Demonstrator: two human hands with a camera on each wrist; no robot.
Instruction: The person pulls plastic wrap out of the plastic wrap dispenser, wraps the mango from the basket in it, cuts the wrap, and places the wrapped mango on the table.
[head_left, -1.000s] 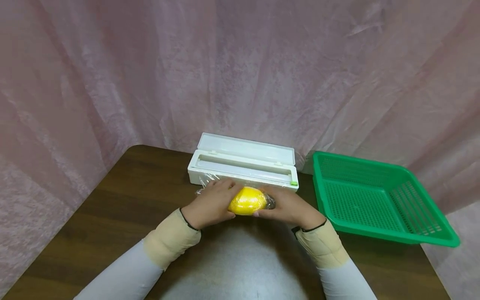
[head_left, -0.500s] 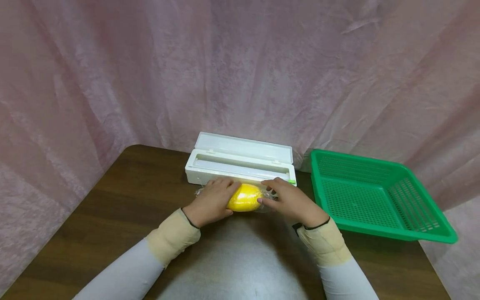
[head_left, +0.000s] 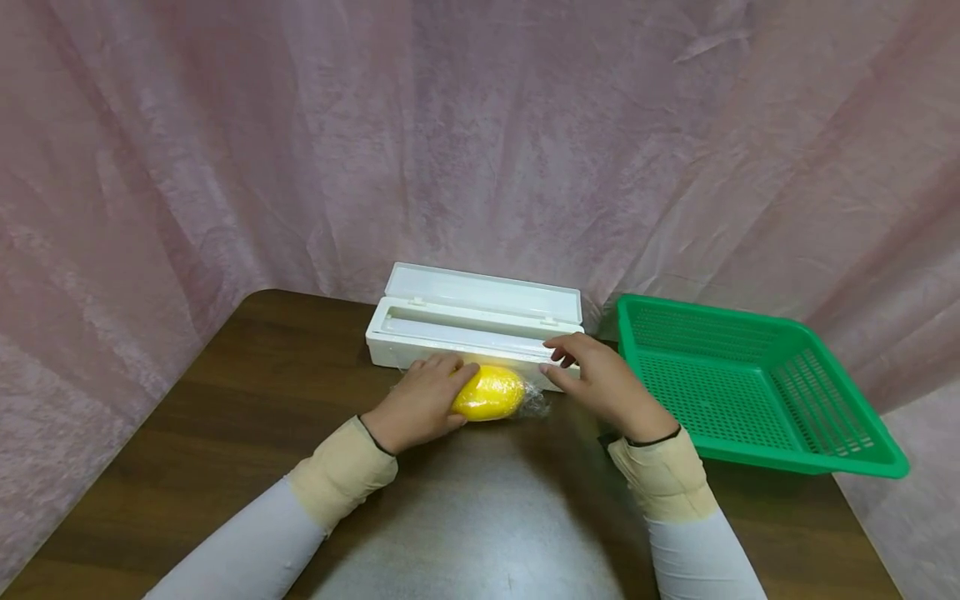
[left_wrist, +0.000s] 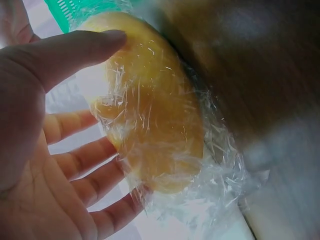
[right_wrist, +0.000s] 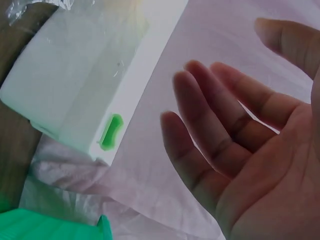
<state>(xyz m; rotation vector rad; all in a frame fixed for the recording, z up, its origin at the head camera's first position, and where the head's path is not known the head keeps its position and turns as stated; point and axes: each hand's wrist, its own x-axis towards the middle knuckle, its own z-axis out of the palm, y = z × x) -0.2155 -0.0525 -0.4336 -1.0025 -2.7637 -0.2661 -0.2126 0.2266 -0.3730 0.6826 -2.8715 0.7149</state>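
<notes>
Left hand (head_left: 422, 402): grips the left end of a yellow oval item (head_left: 489, 393). Thumb (left_wrist: 82, 49) laid across one side; fingers (left_wrist: 100, 186) parted, bent round the other, tips against the wrapping.

Yellow oval item: wrapped in clear film (head_left: 536, 402), gathered and crumpled at the right end. Located just in front of a white box (head_left: 386, 352), long side roughly parallel. Contact with the tabletop (head_left: 307, 350): cannot tell.

Right hand (head_left: 606, 385): raised at the right end of the box, between the yellow oval item and a green basket (head_left: 708, 404). Fingers loosely bent, slightly apart, thumb well clear of the others; fingertips in the air, palm free of any object.

White box: lid (head_left: 483, 292) tilted back, green tab (right_wrist: 111, 131) at the right end.

Backdrop: pink curtain (head_left: 480, 150).
</notes>
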